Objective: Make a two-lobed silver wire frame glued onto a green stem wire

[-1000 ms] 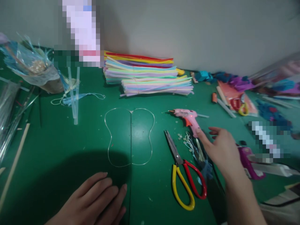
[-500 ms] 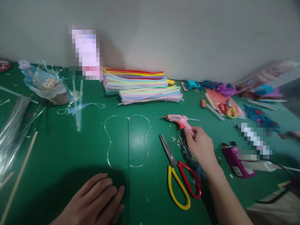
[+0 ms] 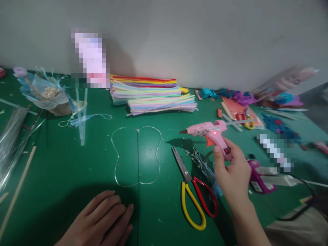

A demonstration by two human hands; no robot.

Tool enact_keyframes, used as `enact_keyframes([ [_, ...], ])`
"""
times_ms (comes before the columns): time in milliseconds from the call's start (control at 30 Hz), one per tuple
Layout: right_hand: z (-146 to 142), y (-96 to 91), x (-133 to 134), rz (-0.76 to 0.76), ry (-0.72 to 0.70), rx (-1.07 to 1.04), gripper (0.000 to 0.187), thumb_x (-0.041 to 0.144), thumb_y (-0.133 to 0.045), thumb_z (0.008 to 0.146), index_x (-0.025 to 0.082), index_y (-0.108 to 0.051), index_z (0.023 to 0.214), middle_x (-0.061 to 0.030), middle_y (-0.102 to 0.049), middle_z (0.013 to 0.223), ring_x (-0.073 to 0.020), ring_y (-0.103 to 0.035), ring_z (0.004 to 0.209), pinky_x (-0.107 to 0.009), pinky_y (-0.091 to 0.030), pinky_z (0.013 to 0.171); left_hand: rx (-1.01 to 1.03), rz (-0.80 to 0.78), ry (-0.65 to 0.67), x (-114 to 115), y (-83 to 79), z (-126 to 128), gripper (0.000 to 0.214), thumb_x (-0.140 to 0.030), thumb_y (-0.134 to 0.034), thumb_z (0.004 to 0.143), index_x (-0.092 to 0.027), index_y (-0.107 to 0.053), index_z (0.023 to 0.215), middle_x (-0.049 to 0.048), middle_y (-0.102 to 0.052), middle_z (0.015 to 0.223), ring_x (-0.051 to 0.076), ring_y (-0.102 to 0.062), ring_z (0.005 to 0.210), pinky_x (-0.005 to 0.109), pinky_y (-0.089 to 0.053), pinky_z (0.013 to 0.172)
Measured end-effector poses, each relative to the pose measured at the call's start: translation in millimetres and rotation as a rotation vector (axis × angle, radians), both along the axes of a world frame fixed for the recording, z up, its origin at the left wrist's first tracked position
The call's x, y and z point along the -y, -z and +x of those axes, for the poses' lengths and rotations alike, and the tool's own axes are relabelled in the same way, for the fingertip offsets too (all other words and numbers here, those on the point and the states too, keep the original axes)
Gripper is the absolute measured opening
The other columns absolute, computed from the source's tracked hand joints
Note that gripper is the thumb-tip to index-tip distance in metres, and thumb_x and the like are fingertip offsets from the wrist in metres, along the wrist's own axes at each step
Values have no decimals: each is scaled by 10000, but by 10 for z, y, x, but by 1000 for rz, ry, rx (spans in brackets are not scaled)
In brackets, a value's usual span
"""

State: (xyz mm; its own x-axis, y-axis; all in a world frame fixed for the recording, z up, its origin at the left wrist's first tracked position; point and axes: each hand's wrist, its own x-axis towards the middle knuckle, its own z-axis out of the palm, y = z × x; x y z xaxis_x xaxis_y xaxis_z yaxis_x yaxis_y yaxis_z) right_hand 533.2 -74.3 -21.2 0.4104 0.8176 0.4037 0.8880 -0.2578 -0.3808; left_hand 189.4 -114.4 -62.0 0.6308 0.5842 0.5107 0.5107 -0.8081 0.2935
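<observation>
My right hand [image 3: 232, 174] is closed round the grip of a pink glue gun [image 3: 208, 131] and holds it above the green table [image 3: 64, 171], nozzle pointing left. Its red light is on. My left hand [image 3: 102, 220] lies flat on the table at the lower left, fingers stretched out, holding nothing. Just beyond it lies a thin wire frame [image 3: 137, 155] bent into a butterfly-like outline with a straight wire down its middle. Scissors [image 3: 193, 194] with one yellow and one red handle lie left of my right hand.
A stack of pastel pipe cleaners [image 3: 153, 94] lies against the wall. A wrapped bouquet [image 3: 46, 94] and clear sticks [image 3: 81, 116] are at the left, long thin rods [image 3: 15, 136] at the far left. Coloured scraps and a second pair of scissors [image 3: 246, 119] crowd the right; a purple object [image 3: 258, 177] lies nearby.
My right hand reached the glue gun, gripped it and lifted it off the table, up and to the right. My left hand stayed flat in place.
</observation>
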Motion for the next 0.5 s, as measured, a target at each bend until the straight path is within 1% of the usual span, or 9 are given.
enact_keyframes([
  [67, -119, -74, 75, 18, -2, -98, 506, 536, -535, 901, 177, -626, 1246, -103, -695, 947, -218, -599, 694, -356, -489, 639, -13, 0, 9, -17, -5, -4, 246, -120, -502, 962, -153, -732, 1043, 6, -716, 861, 166, -619, 881, 376, -428, 975],
  [167, -362, -168, 195, 9, -45, -319, 464, 509, -629, 856, 212, -645, 1212, -88, -727, 1012, -218, -665, 774, -346, -536, 675, 12, 3, 9, -43, -25, -19, 233, -109, -516, 956, -146, -730, 1039, 7, -715, 854, 164, -617, 882, 367, -422, 976],
  [200, -453, -190, 234, -3, -61, -389, 446, 499, -644, 847, 218, -656, 1193, -76, -738, 983, -209, -674, 742, -339, -547, 652, 28, 0, 6, -49, -45, -19, 225, -102, -530, 948, -146, -726, 1048, 8, -713, 854, 164, -616, 886, 361, -428, 970],
  [267, -641, -215, 305, -40, -92, -507, 419, 472, -664, 838, 225, -668, 1176, -49, -748, 878, -183, -660, 623, -317, -549, 561, 62, -43, -8, -54, -113, 7, 229, -93, -558, 932, -159, -711, 1089, 17, -710, 885, 163, -619, 906, 341, -463, 936],
  [333, -828, -218, 366, -13, -119, -576, 397, 440, -676, 834, 231, -672, 1172, -48, -754, 879, -190, -683, 644, -332, -575, 574, 113, -168, -25, -47, -210, 89, 253, -121, -545, 944, -181, -686, 1144, 44, -703, 949, 165, -635, 927, 311, -518, 873],
  [400, -1009, -203, 420, 27, -161, -627, 385, 396, -682, 838, 239, -664, 1188, -66, -757, 968, -219, -719, 769, -365, -608, 651, 202, -357, -9, -36, -313, 232, 289, -198, -486, 982, -190, -636, 1229, 78, -695, 1042, 157, -660, 937, 255, -569, 798],
  [433, -1095, -189, 448, 41, -180, -662, 375, 377, -680, 843, 239, -660, 1191, -76, -753, 1011, -229, -727, 822, -374, -618, 678, 265, -457, -13, -32, -359, 322, 330, -235, -467, 989, -189, -587, 1293, 98, -687, 1113, 164, -673, 964, 253, -588, 796],
  [467, -1175, -171, 476, 57, -193, -706, 365, 359, -679, 846, 238, -657, 1189, -84, -747, 1049, -234, -731, 861, -377, -627, 696, 338, -533, -24, -30, -403, 419, 368, -271, -475, 986, -208, -541, 1343, 105, -680, 1176, 179, -680, 1002, 276, -600, 825],
  [500, -1247, -149, 506, 79, -204, -746, 358, 344, -679, 849, 238, -653, 1189, -89, -741, 1078, -234, -735, 884, -373, -633, 711, 418, -596, -30, -32, -442, 520, 416, -294, -489, 982, -234, -494, 1393, 106, -671, 1225, 179, -688, 1002, 271, -609, 806],
])
